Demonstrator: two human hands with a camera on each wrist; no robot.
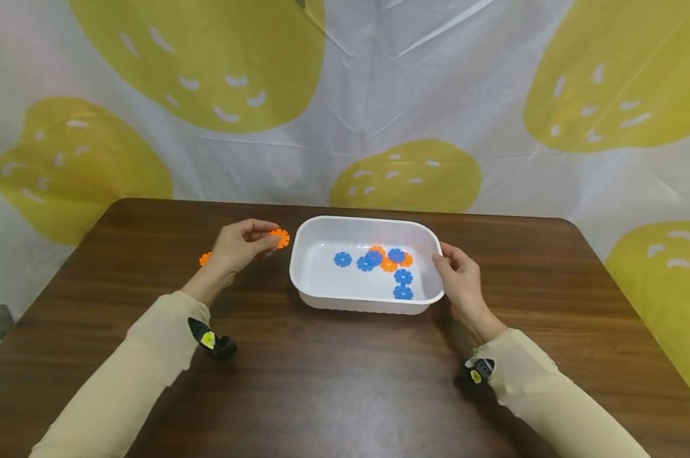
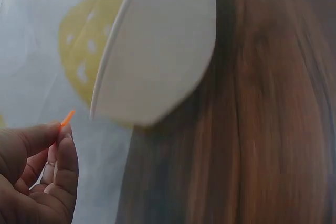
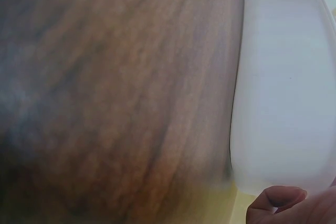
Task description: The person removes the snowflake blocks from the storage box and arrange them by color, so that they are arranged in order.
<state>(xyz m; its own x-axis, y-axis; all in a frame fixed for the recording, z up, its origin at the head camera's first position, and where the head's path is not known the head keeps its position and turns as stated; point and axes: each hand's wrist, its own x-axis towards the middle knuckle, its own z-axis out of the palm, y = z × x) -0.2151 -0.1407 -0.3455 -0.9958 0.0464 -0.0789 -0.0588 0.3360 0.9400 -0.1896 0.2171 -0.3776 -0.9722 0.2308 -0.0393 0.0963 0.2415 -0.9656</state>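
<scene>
My left hand (image 1: pixel 236 249) pinches an orange flower-shaped plastic disc (image 1: pixel 282 238) between thumb and fingers, just left of a white plastic tub (image 1: pixel 316 280). Seen edge-on in the left wrist view, the disc (image 2: pixel 69 116) is apart from the tub's rim. The right hand (image 1: pixel 461 278) grips the tub's right end, thumb at the rim and fingers at the outer wall. Inside the tub lie several blue discs (image 1: pixel 342 259) and a few orange discs (image 1: pixel 388 265), mostly clustered toward the right, some overlapping.
Another orange disc (image 1: pixel 205 258) lies on the brown wooden table (image 1: pixel 333 381), partly hidden behind my left wrist. A white cloth (image 1: pixel 253 165) with large yellow shapes hangs behind the table's far edge. Each wrist carries a small black camera.
</scene>
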